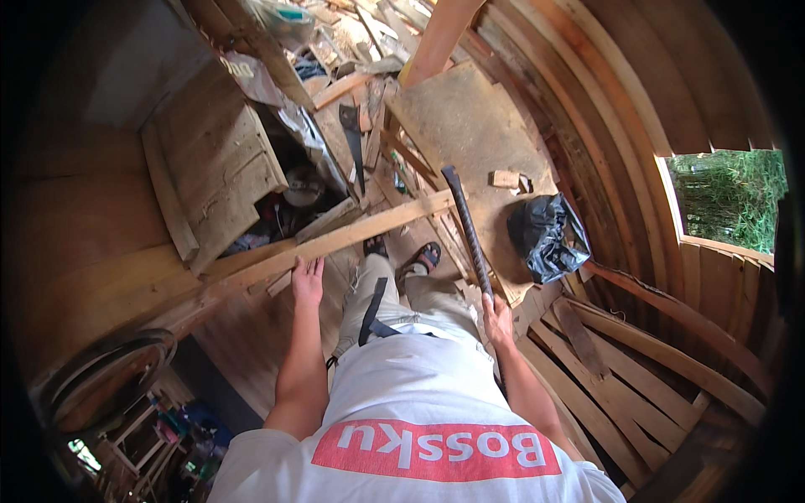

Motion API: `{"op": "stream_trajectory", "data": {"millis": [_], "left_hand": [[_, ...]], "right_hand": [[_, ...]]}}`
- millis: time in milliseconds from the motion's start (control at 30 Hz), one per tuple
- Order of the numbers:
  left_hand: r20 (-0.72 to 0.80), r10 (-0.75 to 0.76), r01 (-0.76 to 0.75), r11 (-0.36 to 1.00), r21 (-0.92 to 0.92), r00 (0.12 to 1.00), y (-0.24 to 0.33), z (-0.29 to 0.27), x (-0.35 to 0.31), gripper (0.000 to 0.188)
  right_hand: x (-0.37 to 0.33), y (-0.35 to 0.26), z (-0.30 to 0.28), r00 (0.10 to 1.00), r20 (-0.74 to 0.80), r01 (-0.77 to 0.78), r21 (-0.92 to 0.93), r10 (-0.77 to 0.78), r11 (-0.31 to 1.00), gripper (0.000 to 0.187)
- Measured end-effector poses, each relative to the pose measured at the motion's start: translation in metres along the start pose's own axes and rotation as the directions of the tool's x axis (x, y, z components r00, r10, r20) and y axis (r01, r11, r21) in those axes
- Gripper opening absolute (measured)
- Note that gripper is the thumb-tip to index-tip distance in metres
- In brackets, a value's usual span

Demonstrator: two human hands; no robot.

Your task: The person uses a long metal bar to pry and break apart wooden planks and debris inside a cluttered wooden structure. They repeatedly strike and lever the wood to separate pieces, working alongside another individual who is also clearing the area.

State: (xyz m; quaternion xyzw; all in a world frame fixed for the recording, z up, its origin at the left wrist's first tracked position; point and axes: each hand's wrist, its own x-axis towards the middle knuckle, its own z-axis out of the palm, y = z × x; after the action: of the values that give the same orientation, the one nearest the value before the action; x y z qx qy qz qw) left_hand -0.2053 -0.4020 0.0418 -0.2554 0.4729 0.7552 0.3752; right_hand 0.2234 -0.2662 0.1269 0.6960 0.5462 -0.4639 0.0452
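My right hand point(496, 318) is wrapped around the lower part of a long dark pry bar point(474, 239). The bar has a ribbed, twisted-looking shaft and a flattened, bent end pointing away from me. My left hand point(308, 282) has its fingers stretched out against the near side of a long wooden beam point(352, 231), not gripped around it; the thumb is partly hidden. That beam crosses in front of me at a slant, its right end by the upper shaft of the bar.
A plywood-topped bench point(470, 117) stands ahead right, with a small wood block point(505, 178) and a black plastic bag point(547, 239). A handsaw point(353, 142) lies beyond the beam among scrap wood. Wooden cabinet point(210, 159) at left, loose planks point(604, 394) at right.
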Motion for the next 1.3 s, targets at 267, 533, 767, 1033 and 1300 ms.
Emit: {"op": "stream_trajectory", "data": {"millis": [267, 533, 767, 1033, 1300], "left_hand": [[0.251, -0.085, 0.134, 0.974, -0.184, 0.964, 0.003, -0.025, 0.005, 0.034], [0.541, -0.108, 0.090, 0.994, 0.059, 0.834, 0.036, 0.004, -0.047, 0.036], [0.730, -0.126, -0.045, 0.977, 0.210, 0.672, 0.056, 0.061, -0.093, 0.043], [0.798, -0.297, -0.136, 0.896, 0.423, 0.525, 0.090, 0.112, -0.124, 0.047], [0.842, -0.090, -0.380, 0.863, 0.332, 0.532, 0.098, 0.146, -0.138, 0.051]], "right_hand": [[-0.008, 0.066, 0.016, 0.976, -0.210, 0.107, 0.256, -0.053, 0.961, 0.049], [-0.037, 0.099, 0.049, 0.976, -0.197, -0.004, 0.393, 0.089, 0.919, 0.046], [-0.061, 0.085, 0.072, 0.967, -0.217, -0.070, 0.290, 0.136, 0.954, 0.037], [-0.094, 0.113, 0.106, 0.978, -0.186, -0.033, 0.289, 0.090, 0.957, 0.031], [-0.072, 0.183, 0.145, 0.980, -0.188, 0.007, 0.369, 0.068, 0.929, 0.029]]}}
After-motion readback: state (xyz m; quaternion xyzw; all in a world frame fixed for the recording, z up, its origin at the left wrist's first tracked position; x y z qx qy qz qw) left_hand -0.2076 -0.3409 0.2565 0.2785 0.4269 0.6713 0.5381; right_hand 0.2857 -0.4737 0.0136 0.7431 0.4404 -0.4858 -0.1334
